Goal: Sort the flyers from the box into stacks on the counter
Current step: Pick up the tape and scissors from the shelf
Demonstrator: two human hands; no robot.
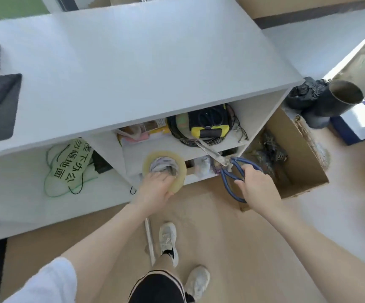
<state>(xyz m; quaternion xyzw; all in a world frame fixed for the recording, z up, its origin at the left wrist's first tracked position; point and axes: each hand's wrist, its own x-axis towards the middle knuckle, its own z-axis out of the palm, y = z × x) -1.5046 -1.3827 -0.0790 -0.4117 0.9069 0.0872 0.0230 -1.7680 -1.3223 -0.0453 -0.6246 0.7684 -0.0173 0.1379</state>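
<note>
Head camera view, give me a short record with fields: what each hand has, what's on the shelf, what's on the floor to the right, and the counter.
left hand: left hand grips roll of clear tape at the shelf edge
right hand: right hand holds blue-handled scissors, blades pointing into the shelf
shelf: yellow and black case lying on coiled black cable
lower left shelf: green printed bag
floor right: open cardboard box beside the cabinet
counter: white counter, no flyer stacks visible
</note>
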